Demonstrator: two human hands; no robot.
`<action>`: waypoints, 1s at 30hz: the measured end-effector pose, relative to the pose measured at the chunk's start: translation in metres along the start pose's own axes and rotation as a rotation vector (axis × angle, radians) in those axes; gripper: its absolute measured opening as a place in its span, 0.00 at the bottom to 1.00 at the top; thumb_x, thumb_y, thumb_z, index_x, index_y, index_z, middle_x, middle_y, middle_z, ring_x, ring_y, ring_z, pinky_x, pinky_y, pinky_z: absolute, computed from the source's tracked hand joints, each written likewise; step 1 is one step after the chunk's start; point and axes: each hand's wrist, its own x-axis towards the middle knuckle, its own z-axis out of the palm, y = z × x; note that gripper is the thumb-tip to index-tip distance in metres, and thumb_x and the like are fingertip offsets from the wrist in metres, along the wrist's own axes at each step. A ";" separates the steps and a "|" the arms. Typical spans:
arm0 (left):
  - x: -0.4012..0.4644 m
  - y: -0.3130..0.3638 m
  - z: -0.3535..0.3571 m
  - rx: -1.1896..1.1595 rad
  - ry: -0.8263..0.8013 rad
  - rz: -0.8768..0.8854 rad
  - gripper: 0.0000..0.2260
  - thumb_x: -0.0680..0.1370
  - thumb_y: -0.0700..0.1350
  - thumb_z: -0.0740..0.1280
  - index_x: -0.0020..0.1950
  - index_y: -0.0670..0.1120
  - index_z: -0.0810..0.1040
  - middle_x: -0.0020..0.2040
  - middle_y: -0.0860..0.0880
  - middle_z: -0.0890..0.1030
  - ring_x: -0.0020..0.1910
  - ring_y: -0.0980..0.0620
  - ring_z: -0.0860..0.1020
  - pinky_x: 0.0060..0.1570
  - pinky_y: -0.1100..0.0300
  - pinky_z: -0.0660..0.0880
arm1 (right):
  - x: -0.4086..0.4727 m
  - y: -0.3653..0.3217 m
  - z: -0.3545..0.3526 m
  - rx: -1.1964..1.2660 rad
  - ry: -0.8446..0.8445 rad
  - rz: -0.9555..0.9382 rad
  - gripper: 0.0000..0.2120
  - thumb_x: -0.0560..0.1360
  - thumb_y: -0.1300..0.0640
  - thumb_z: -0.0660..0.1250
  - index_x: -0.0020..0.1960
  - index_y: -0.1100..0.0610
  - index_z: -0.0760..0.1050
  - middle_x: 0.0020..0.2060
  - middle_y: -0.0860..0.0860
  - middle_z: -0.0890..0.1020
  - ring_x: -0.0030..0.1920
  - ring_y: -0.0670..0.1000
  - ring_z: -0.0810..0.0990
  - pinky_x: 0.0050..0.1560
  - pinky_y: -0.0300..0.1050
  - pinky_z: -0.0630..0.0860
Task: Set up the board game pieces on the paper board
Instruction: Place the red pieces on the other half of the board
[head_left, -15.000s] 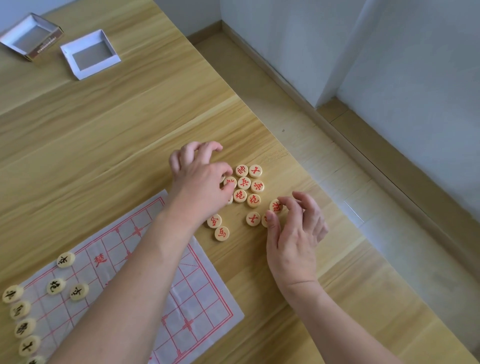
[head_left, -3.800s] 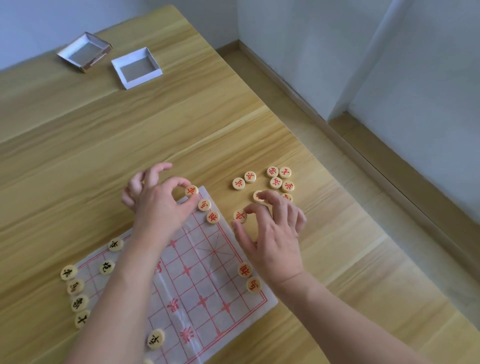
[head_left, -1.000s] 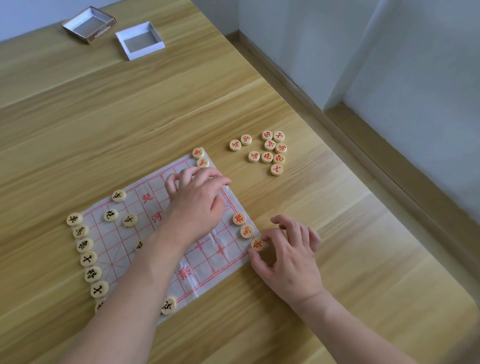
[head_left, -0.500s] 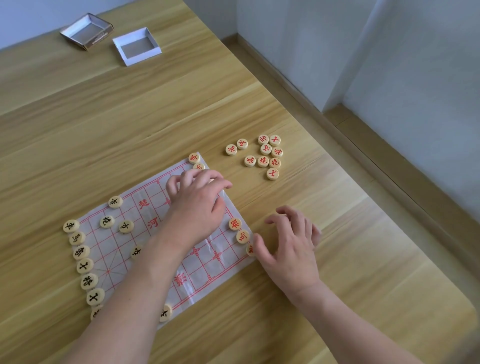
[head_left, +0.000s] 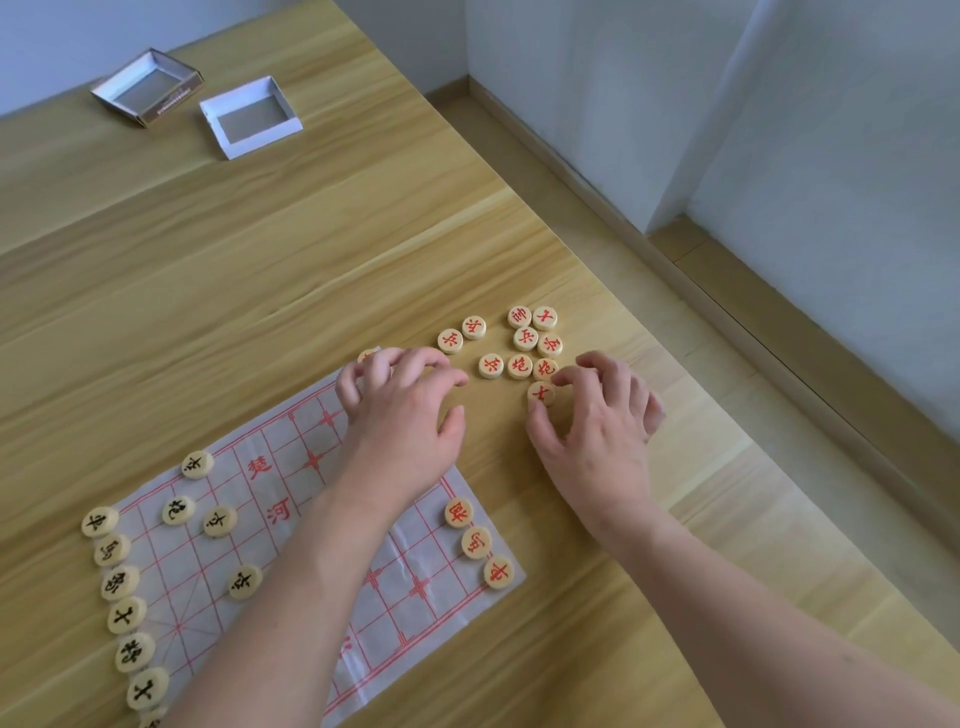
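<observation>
Half a second earlier the right hand (head_left: 592, 431) rested at the near right corner of the paper board (head_left: 311, 519), beside the red piece it had set there; now it has gone beyond that corner to the loose red pieces (head_left: 519, 343), thumb and forefinger closing on the nearest disc (head_left: 541, 393). The left hand (head_left: 405, 410) has slid to the board's far corner, fingers curled apart and holding nothing visible, half hiding a piece (head_left: 367, 356) there. So the red back rank is being filled, and most red pieces are still off the board. The pieces are small, pale, smooth wooden discs with painted characters. The board is thin, creased paper with a red grid, lying on the grained wooden surface (head_left: 260, 260).
</observation>
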 end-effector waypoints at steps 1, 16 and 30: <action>0.002 0.000 0.001 0.006 0.015 -0.007 0.10 0.71 0.48 0.70 0.51 0.57 0.80 0.57 0.59 0.76 0.61 0.50 0.67 0.59 0.48 0.56 | 0.004 0.000 0.000 -0.008 0.003 -0.012 0.15 0.74 0.44 0.64 0.55 0.52 0.76 0.59 0.48 0.71 0.63 0.50 0.64 0.67 0.49 0.51; 0.059 -0.030 0.007 -0.016 0.062 -0.123 0.11 0.69 0.51 0.73 0.51 0.58 0.81 0.61 0.58 0.74 0.62 0.46 0.65 0.60 0.45 0.59 | 0.047 -0.036 0.022 -0.210 -0.040 -0.256 0.14 0.71 0.41 0.69 0.42 0.52 0.79 0.59 0.49 0.73 0.63 0.55 0.63 0.64 0.56 0.53; 0.068 -0.030 0.003 0.065 0.024 -0.084 0.10 0.70 0.61 0.70 0.39 0.56 0.78 0.61 0.59 0.73 0.64 0.48 0.62 0.64 0.43 0.53 | 0.044 -0.034 0.017 -0.204 -0.134 -0.185 0.13 0.67 0.42 0.71 0.44 0.49 0.79 0.62 0.48 0.72 0.64 0.55 0.63 0.63 0.55 0.52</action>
